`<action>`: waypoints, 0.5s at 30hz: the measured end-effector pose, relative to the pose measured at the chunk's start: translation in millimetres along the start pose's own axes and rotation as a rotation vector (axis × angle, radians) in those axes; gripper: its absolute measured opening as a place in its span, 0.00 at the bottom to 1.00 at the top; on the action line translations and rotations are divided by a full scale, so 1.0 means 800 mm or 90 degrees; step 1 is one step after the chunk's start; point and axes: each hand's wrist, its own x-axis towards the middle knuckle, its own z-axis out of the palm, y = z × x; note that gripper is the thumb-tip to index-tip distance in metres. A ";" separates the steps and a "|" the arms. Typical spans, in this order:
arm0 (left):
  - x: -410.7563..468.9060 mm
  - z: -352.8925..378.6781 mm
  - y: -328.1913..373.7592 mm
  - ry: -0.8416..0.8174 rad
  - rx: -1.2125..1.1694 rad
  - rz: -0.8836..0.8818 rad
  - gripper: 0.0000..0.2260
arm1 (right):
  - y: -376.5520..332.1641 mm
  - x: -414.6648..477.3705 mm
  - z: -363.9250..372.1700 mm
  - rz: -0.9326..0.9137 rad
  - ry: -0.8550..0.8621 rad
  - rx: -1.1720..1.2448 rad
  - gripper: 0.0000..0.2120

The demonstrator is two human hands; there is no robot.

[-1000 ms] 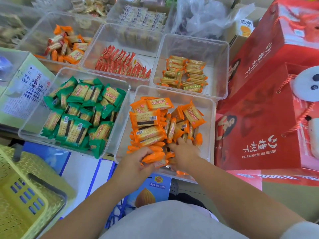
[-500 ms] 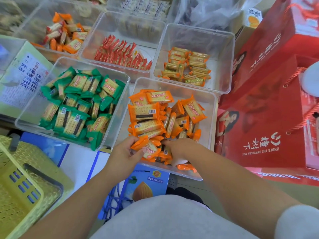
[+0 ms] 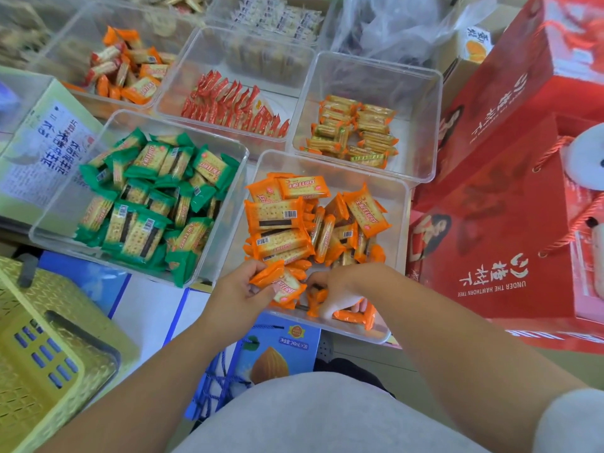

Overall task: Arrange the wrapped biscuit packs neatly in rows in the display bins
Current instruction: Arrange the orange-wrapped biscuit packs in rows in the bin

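Step in hand: rowing orange packs (image 3: pixel 281 220) in the near bin (image 3: pixel 399 230); left hand (image 3: pixel 235 295) fingers grip two; right hand (image 3: pixel 343 286) fingers pinch another; next move, judged: stand them edge-on in line.

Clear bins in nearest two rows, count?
5. Near row: green-pack bin left, orange-pack bin right, where left hand and right hand grip orange packs. Next row: mixed-pack bin left, red-pack bin centre, yellow-pack bin right. Bins behind not counted.

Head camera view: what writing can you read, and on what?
"UNDER THE HAWTHORN TREE", upside down, on the red gift box.
"240mL×20" on the blue carton.
Print on the orange biscuit packs, green biscuit packs and pale green box: too blurred to read.
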 end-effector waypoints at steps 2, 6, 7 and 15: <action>0.000 -0.001 0.002 -0.009 -0.011 0.000 0.04 | 0.003 -0.006 0.003 -0.020 0.038 -0.003 0.43; -0.006 -0.002 0.009 -0.041 -0.022 0.020 0.05 | 0.006 -0.025 0.013 -0.058 0.129 -0.084 0.40; -0.008 -0.002 0.010 -0.053 -0.002 0.036 0.05 | 0.007 -0.032 0.016 -0.058 0.149 -0.102 0.39; -0.010 0.027 0.027 -0.202 0.286 0.196 0.10 | 0.004 -0.068 0.036 0.049 0.195 -0.193 0.22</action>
